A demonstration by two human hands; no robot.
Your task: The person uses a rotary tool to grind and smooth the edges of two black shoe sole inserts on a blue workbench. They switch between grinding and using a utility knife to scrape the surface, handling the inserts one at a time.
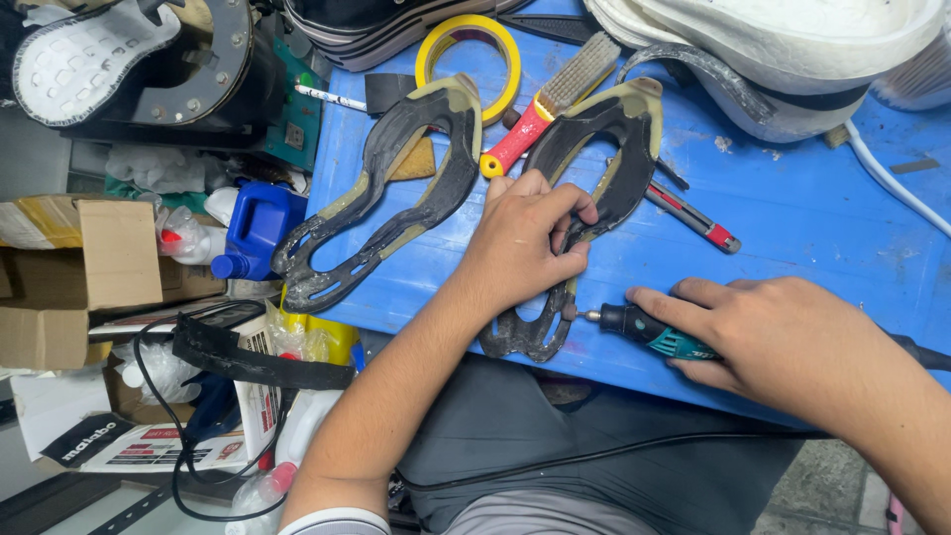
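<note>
Clutter: around your work on the blue table (812,228) lie a second black outsole (381,198) to the left, a red-handled wire brush (550,104) between the two soles, a yellow tape ring (469,50) behind it, and a red-tipped utility knife (693,218) just right of the sole you hold.
Far edge: a white shoe upper (792,50) sits at the top right; a blue jug (256,228) and cardboard boxes (79,277) crowd the floor to your left.
Obstruction: nothing lies between the tool tip and the sole; the knife rests close beside your left fingers.
Outsole: the black and yellowish outsole (594,168) lies flat, its near end at the table's front edge.
Left hand: your left hand (520,243) presses down on the outsole's middle, fingers curled over its inner rim.
Right hand: your right hand (783,337) is wrapped around a black and teal rotary tool (644,327), index finger along its body.
Tool tip: the small bit (570,313) touches the outsole's near edge.
Cord: a black cable (594,456) runs across your lap.
</note>
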